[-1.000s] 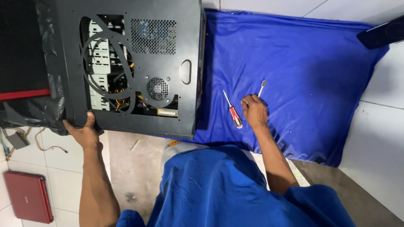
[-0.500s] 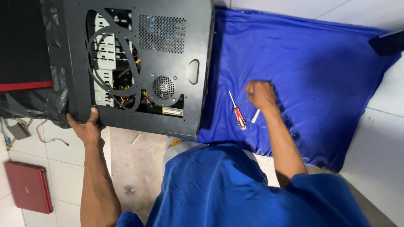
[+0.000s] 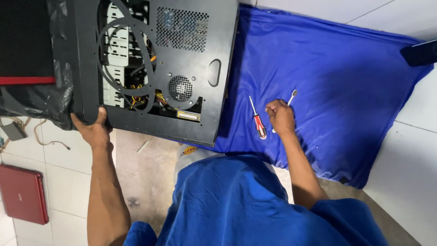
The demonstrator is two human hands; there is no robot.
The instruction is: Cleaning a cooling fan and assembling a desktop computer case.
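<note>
Taking the blue cloth (image 3: 346,91) spread over the pale tiled floor as the landmark, the right hand (image 3: 280,117) rests on its near-middle part, fingers curled into a loose fist around the lower end of a slim white-handled tool (image 3: 291,97) whose pale tip sticks out beyond the knuckles, up and to the right, away from the person. Just left of that hand, close but apart from it, lies a red-handled screwdriver with a thin metal shaft (image 3: 257,119); its long axis runs almost straight away from the person, handle at the near end, tip pointing to the cloth's far edge. The right hand is much the nearer to both tools. At the cloth's left edge lies a black perforated metal computer case (image 3: 154,68), partly on the cloth; the left hand (image 3: 93,130) grips its near left corner, thumb up on the panel and fingers hooked beneath the rim. A red laptop (image 3: 22,193) lies on the tiles well to the left. Against half a second ago the white tool's tip now shows above the fist, where it lay lower by the screwdriver's handle; the left hand's hold on the case corner is unchanged
</note>
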